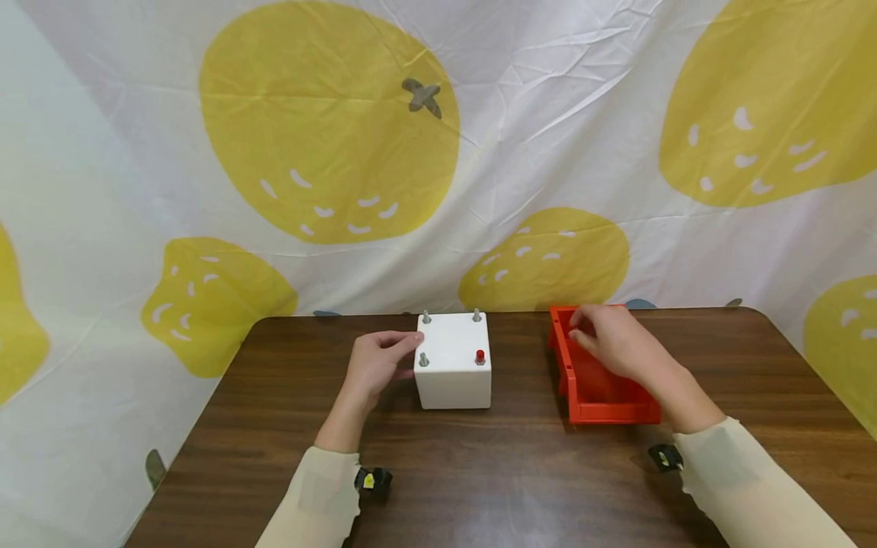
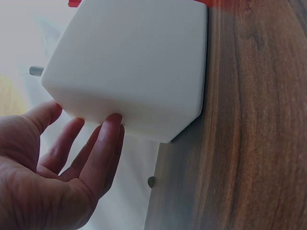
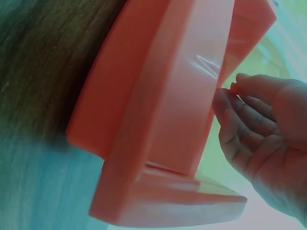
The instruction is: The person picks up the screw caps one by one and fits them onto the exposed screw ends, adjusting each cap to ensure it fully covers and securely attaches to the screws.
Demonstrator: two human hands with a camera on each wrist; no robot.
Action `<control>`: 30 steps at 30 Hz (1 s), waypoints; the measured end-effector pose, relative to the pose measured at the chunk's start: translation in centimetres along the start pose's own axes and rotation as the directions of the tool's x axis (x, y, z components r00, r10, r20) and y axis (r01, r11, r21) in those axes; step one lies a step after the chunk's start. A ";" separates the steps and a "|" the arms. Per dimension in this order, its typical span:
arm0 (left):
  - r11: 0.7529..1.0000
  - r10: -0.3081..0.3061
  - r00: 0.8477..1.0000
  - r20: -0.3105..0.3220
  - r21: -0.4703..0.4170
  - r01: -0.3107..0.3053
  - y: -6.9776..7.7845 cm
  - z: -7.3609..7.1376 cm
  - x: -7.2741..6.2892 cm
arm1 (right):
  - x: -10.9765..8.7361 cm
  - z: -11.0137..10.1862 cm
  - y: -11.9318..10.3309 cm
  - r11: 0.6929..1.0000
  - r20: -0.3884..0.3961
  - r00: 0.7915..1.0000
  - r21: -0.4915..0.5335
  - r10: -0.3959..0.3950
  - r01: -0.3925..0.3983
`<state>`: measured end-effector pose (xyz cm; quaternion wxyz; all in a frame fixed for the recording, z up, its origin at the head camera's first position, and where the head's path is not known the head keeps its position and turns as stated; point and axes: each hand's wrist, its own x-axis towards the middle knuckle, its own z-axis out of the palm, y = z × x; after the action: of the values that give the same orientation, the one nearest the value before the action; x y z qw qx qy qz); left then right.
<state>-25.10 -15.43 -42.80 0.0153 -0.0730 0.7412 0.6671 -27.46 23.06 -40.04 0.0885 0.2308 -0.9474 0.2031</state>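
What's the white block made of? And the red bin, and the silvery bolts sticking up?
The white block seems to be plastic: smooth, matte, plain white. Painted wood could look similar.
The red bin is probably hard plastic: glossy, with bright glare on its wall.
The silvery bolts look like metal, maybe steel: grey, with fine screw threads on the one seen up close.

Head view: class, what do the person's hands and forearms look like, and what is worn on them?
The left hand and right hand are bare, without gloves. Long cream sleeves cover the forearms, ending in slightly wavy cuffs. Beside each cuff sits a small black device; the left one bears a yellow mark.
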 end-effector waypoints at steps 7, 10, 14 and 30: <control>1.000 0.002 1.000 0.002 0.004 -0.002 -0.1 0.0 0.0 | 0.0 -0.3 -0.4 0.999 -0.036 0.999 0.038 -0.010 0.012; 1.000 0.001 1.000 0.004 0.005 -0.001 -0.1 0.0 0.0 | 0.1 -0.4 -0.7 0.997 -0.042 0.999 0.074 -0.013 0.016; 1.000 0.001 1.000 0.008 -0.001 -0.001 -0.1 0.0 -0.1 | 0.3 -0.5 -1.2 0.991 -0.054 0.998 0.133 0.009 -0.002; 1.000 0.001 1.000 0.002 0.000 -0.001 0.0 0.0 0.0 | 1.2 0.0 -2.7 0.945 -0.126 0.989 0.326 0.083 -0.037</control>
<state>-25.08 -15.45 -42.83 0.0158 -0.0720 0.7411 0.6673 -27.23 20.35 -38.82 0.1088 0.1985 -0.8996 0.3734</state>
